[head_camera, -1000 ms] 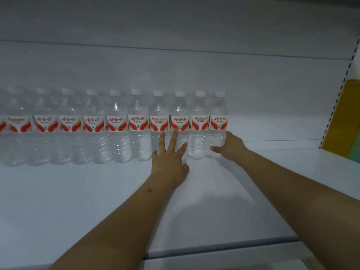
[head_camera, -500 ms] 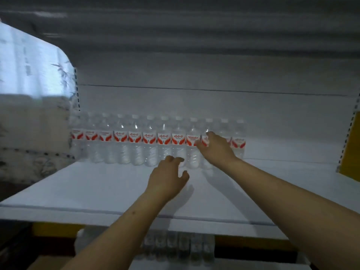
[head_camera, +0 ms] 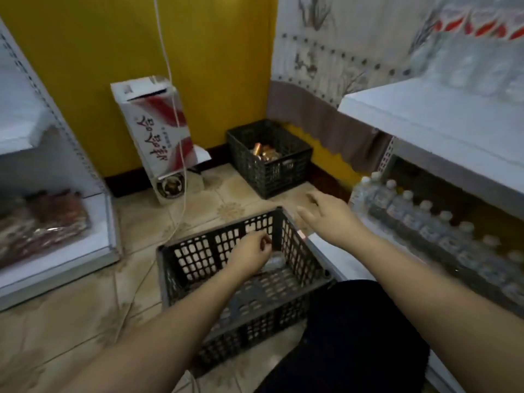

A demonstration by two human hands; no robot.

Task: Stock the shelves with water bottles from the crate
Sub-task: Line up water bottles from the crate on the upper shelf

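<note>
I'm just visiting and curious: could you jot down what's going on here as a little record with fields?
place: shop aisle, tiled floor
near crate: black, on the floor, a clear bottle inside
left hand: inside the near crate, fingers curled, grip unclear
right hand: above the crate's right corner, fingers spread, holding nothing
low shelf: row of water bottles
far crate: black, holds cans
box: leaning on the yellow wall

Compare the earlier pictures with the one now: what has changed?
Both hands left the shelf's bottle row. The left hand now reaches down into the black crate, fingers curled near a clear bottle; the right hand hovers open beside it. The view swung floorward. Bottles still line the upper shelf.
</note>
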